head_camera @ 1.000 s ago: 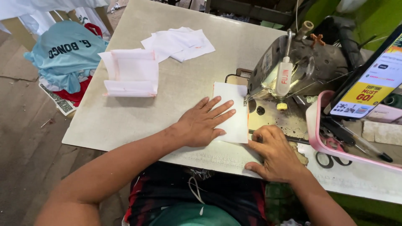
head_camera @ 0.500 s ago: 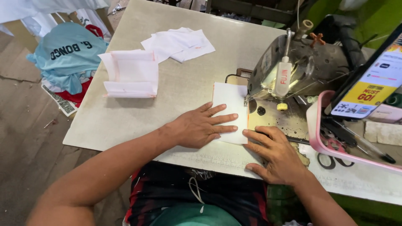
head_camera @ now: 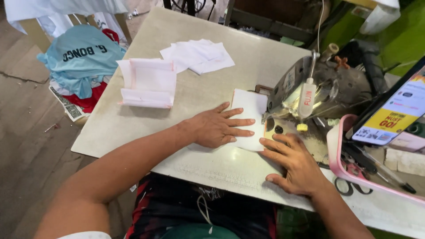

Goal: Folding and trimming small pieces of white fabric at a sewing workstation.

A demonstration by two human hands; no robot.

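Your worktop fills most of the view, a pale slab running from the far edge down to your lap. On its right sits the sewing machine, grey and worn, with a white bottle standing against its front. Off the worktop's left edge, a heap of clothes lies on the floor, a light blue shirt on top with red cloth under it. At the right edge a pink tray leans along the worktop, with a phone propped above it and black scissors lying by its lower rim. Farther back on the worktop a folded stack of white cloth with pink edges rests to the left, and a loose pile of white pieces lies just beyond it, the two nearly touching. Your left hand lies flat, palm down, its fingers spread wide and pressing on the white piece, which lies on the worktop right in front of the machine with its far end under the needle area. Your right hand rests palm down just right of it, fingers loosely spread, their tips at the near right corner of the white piece beside the machine's plate; it grips nothing.
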